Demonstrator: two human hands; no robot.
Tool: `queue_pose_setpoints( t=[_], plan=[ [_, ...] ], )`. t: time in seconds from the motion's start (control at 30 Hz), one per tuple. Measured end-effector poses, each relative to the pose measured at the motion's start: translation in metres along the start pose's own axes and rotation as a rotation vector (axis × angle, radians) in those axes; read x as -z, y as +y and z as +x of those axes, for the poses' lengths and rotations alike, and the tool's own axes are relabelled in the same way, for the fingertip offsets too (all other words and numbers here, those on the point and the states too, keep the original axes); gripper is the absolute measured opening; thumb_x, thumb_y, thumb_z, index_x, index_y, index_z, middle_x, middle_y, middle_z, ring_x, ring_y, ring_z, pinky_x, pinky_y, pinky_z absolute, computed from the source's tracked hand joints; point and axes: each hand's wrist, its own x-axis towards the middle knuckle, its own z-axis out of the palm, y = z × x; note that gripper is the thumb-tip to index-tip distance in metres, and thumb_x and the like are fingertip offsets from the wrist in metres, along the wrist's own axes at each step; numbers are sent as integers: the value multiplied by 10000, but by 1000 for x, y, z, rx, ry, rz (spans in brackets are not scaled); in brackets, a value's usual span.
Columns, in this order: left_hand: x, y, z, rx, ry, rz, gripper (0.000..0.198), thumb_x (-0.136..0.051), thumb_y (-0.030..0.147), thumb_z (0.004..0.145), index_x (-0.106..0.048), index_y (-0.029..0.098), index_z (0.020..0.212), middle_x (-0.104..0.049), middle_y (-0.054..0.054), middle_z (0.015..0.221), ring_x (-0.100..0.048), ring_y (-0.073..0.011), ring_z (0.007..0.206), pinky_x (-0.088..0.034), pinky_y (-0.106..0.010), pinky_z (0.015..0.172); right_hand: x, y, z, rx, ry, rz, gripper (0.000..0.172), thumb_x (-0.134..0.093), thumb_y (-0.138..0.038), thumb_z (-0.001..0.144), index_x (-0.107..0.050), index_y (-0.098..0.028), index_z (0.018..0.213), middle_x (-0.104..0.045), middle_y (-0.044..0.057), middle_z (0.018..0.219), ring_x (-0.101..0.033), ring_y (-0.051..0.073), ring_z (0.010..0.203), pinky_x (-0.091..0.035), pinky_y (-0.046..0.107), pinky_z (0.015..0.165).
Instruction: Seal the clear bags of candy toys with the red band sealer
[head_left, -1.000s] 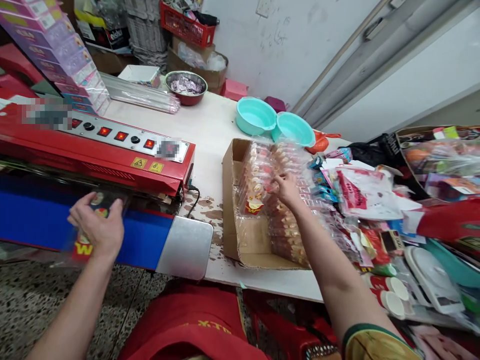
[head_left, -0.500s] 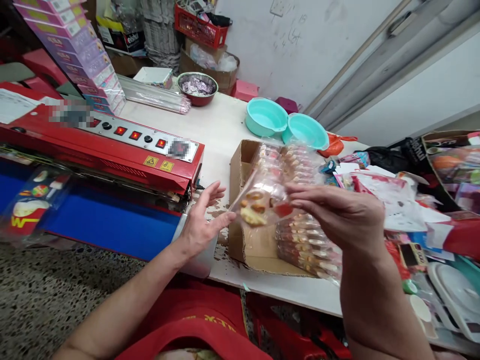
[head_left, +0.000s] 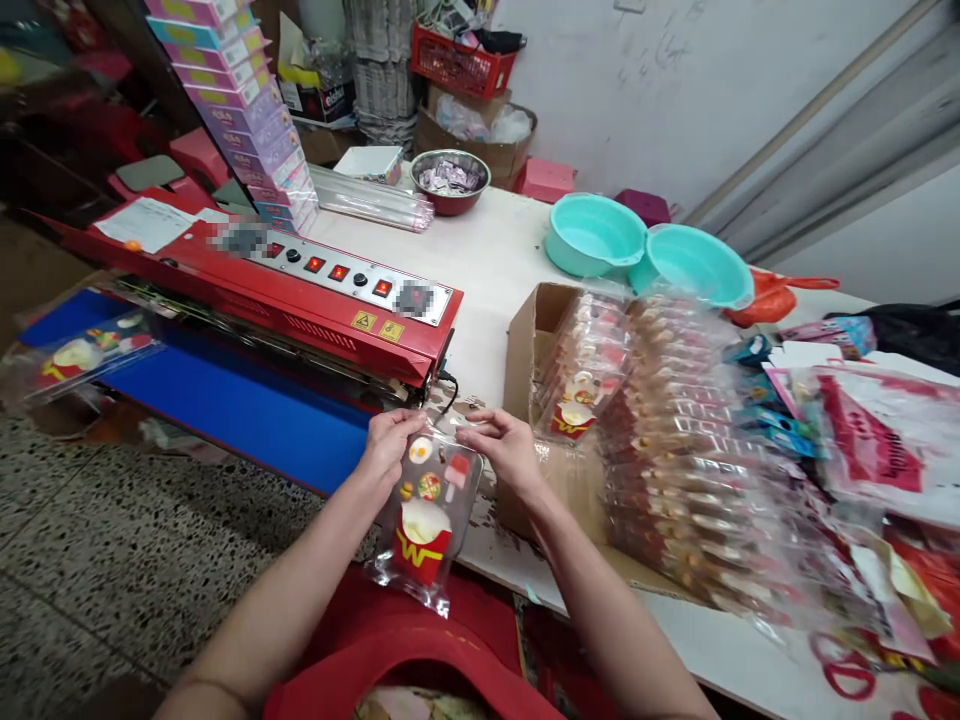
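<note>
Between my hands hangs a clear plastic packet [head_left: 429,515] with a red fries carton marked W, a small egg, a popsicle and other toy food pieces inside. My left hand [head_left: 390,450] pinches its upper left corner. My right hand [head_left: 501,450] pinches the upper right corner. The packet is in front of the near end of a red bag sealing machine [head_left: 322,320], whose switches glow red. On that machine's blue conveyor belt [head_left: 247,400], another such packet [head_left: 97,345] lies at the far left end. To the right, a cardboard box [head_left: 525,350] holds rows of similar packets [head_left: 675,440].
Two turquoise basins [head_left: 592,235] stand behind the box. A metal bowl [head_left: 450,180] of small sachets is near the wall. Stacked pink and purple boxes [head_left: 247,120] rise behind the machine. Red scissors [head_left: 846,665] and a printed plastic bag [head_left: 877,430] lie at the right.
The packet has moved left out from above the box and now hangs upright. My left hand, open before, has closed on its top edge. My view has shifted left.
</note>
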Motion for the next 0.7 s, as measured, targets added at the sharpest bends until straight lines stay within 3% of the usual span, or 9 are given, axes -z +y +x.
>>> queue_pose_setpoints(
  t=[0.17, 0.27, 0.33, 0.43, 0.53, 0.6, 0.67, 0.7],
  plan=[
    [37, 11, 22, 79, 50, 48, 340, -811, 221, 568, -654, 121, 852, -713, -70, 727, -654, -163, 561, -528, -250, 478, -36, 22, 42, -24, 19, 56, 402, -842, -372, 522, -595, -181, 774, -696, 18, 630, -609, 162, 541, -488, 286, 547],
    [53, 18, 29, 37, 81, 73, 357, -799, 165, 566, -635, 127, 881, -711, -64, 761, -656, -156, 569, -533, -243, 489, -60, 28, 58, 9, 23, 23, 421, -804, -449, 546, -545, -194, 758, -655, -2, 595, -590, 161, 541, -476, 281, 524],
    [62, 23, 35, -21, 151, 60, 330, -782, 131, 569, -618, 126, 855, -696, -46, 743, -642, -142, 552, -524, -237, 501, -62, 23, 60, 59, 55, -14, 433, -777, -495, 580, -536, -203, 789, -651, -2, 633, -598, 170, 592, -493, 296, 560],
    [81, 35, 46, -135, 344, 61, 288, -738, 104, 601, -576, 134, 837, -650, -11, 702, -631, -148, 577, -541, -288, 592, -21, 6, 56, 205, 219, -135, 533, -769, -500, 619, -557, -205, 1009, -670, 64, 970, -612, 213, 886, -511, 358, 793],
    [104, 48, 55, -418, 593, 278, 354, -746, 149, 625, -557, 155, 925, -646, -17, 811, -656, -242, 818, -526, -455, 825, 59, -6, 53, 403, 697, -478, 830, -758, -510, 636, -409, -164, 1305, -476, 175, 1338, -452, 287, 1223, -377, 434, 1029],
    [112, 49, 54, -735, 789, 564, 452, -782, 232, 631, -558, 179, 1020, -648, -44, 1019, -582, -330, 1078, -398, -562, 999, 109, 2, 56, 334, 972, -713, 1051, -769, -516, 607, -240, -106, 1418, -344, 248, 1433, -312, 352, 1337, -263, 501, 1097],
    [108, 42, 45, -1006, 880, 775, 517, -781, 294, 663, -544, 202, 1114, -597, -61, 1202, -481, -367, 1224, -275, -594, 1083, 142, 20, 64, 155, 1004, -822, 1205, -796, -495, 559, -115, -63, 1455, -261, 302, 1467, -259, 403, 1360, -224, 535, 1099],
    [102, 35, 38, -1108, 854, 830, 531, -768, 310, 688, -532, 203, 1151, -575, -75, 1246, -464, -365, 1247, -261, -589, 1093, 150, 32, 69, 86, 966, -837, 1244, -806, -468, 542, -77, -52, 1461, -248, 318, 1468, -264, 417, 1354, -236, 537, 1088]
  ],
)
